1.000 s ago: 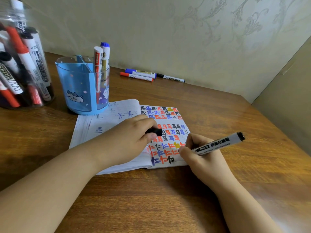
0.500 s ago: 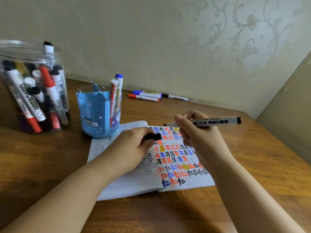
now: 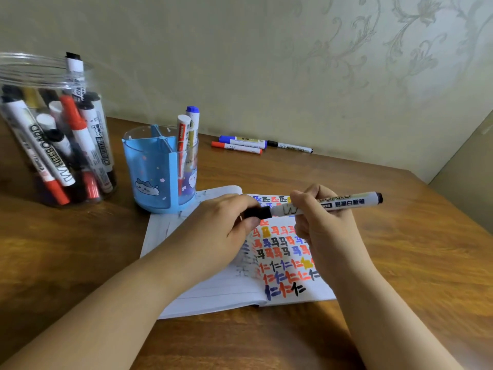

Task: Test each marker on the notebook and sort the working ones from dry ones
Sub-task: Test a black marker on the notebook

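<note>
Cap meets marker now! The right hand (image 3: 324, 222) has lifted the marker (image 3: 333, 205) off the notebook (image 3: 218, 292); left hand (image 3: 221, 228) fingers pinch the black cap (image 3: 257, 212) onto its tip. Tested; sorting comes next.

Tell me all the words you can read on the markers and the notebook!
"WHITEBOARD": marker in the clear jar.
"W...BOARD", partly hidden by fingers: marker held in both hands; its other characters are blurred.
"WHITEBOARD", faint: black-capped marker by the wall.
Handwritten test marks: notebook.
Other marker labels: too small.
</note>
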Available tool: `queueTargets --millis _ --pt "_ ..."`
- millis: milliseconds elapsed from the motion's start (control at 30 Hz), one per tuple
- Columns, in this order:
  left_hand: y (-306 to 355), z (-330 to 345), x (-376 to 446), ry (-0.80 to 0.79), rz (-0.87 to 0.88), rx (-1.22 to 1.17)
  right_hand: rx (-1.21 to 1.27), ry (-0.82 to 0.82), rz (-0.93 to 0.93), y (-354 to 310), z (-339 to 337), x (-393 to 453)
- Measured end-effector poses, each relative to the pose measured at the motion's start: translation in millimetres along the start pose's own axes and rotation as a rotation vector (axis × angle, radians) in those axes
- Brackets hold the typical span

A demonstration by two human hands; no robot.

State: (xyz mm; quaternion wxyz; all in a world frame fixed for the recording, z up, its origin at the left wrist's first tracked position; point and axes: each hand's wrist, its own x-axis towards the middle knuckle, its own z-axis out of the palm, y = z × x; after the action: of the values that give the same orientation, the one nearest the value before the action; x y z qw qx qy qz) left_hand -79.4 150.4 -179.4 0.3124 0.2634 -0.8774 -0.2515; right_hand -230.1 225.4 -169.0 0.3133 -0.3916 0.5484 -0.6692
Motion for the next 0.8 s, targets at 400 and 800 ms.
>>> queueTargets --millis 400,800 --pt "11 -2 -9 0.04 0.101 -0.012 0.273 -0.044 0.038 6 12 -9" --pt "4 -15 0 0.016 -0.108 0.183 0.103 0.053 0.099 -6 4 -3"
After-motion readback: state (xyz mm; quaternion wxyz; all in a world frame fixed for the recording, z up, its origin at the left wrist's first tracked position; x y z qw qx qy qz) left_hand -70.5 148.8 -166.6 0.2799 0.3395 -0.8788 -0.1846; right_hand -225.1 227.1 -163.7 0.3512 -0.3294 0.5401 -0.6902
